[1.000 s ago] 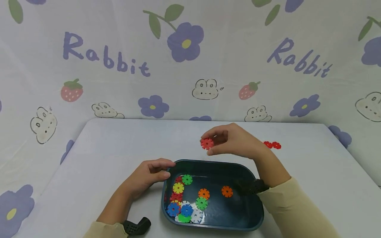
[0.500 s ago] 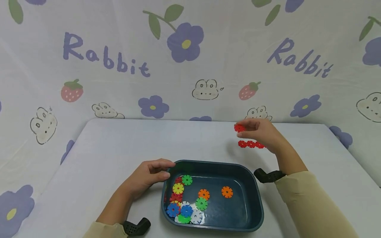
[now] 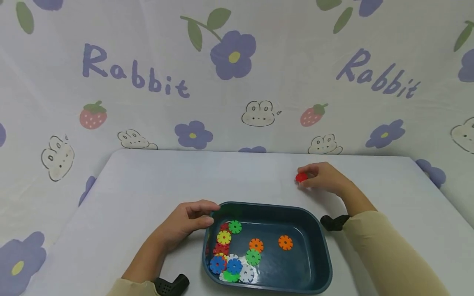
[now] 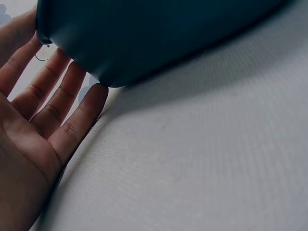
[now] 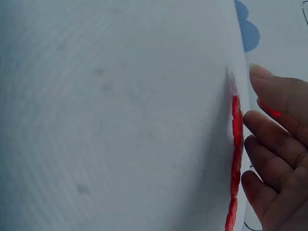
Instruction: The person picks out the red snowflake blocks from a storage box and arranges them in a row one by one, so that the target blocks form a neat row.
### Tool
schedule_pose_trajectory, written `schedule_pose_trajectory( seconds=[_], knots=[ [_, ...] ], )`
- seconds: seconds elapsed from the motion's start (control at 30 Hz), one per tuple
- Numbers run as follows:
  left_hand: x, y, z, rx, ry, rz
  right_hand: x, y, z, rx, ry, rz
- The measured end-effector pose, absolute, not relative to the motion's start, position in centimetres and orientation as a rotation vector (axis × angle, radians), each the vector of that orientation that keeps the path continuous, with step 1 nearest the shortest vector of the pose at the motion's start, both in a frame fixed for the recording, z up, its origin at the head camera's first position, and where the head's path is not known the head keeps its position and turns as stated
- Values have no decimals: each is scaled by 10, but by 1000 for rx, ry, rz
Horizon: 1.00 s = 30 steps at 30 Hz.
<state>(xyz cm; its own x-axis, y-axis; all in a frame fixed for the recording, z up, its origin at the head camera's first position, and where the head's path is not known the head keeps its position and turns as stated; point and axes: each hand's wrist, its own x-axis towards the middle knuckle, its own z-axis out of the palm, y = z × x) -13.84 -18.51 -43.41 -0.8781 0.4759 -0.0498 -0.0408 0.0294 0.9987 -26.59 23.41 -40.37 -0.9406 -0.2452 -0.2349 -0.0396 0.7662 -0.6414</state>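
Observation:
In the head view, my right hand (image 3: 326, 177) pinches a red notched plastic disc (image 3: 301, 177) low over the back right of the table. The right wrist view shows a row of red discs (image 5: 237, 139) lying on the table beside the fingers, with part of the pinched disc (image 5: 275, 114) behind the thumb. From the head, my hand hides most of that row. At the left end of a dark teal tray (image 3: 266, 206), my left hand (image 3: 187, 220) rests against the rim. Its fairly straight fingers (image 4: 57, 103) touch the tray's outer wall (image 4: 144, 43) in the left wrist view.
Inside the tray, yellow (image 3: 224, 237), blue (image 3: 234, 266), green (image 3: 253, 257), white, red and orange discs (image 3: 285, 242) lie, mostly bunched at its left end. A white table (image 3: 166, 176) runs back to a printed cloth (image 3: 289, 74).
My right hand has carried the red disc from above the tray's far side rightward, then down to the row of red discs. The left hand keeps its place; the view has tilted slightly.

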Motion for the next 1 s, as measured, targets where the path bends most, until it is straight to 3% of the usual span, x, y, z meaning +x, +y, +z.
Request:
schedule_pose_trajectory(
  seconds=[0.4, 1.0],
  knots=[
    [-137, -184, -433, 431, 1957, 1900, -274, 225, -416, -423, 2718, -781],
    [-138, -185, -436, 434, 1967, 1893, -273, 226, -418, -397, 2727, -814]
  ],
)
